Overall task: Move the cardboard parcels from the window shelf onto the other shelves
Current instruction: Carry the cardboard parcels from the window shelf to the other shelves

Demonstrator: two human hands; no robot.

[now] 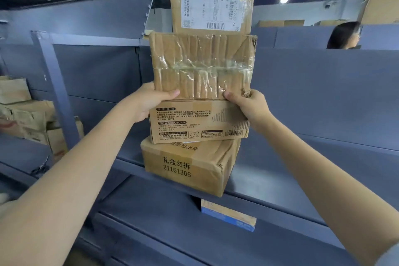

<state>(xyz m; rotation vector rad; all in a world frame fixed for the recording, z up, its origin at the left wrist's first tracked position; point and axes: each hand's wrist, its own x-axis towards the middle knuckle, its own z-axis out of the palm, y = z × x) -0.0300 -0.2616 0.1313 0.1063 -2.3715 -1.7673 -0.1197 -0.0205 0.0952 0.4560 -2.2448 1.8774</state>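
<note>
Stack: four cardboard parcels, bottom parcel resting on grey shelf.
Left hand: grips taped parcel at lower left corner.
Right hand: grips its lower right corner.
Top: labelled parcel.
Below shelf: blue-edged box.

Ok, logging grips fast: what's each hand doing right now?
Left hand: grips the printed parcel.
Right hand: grips the same parcel.
</note>
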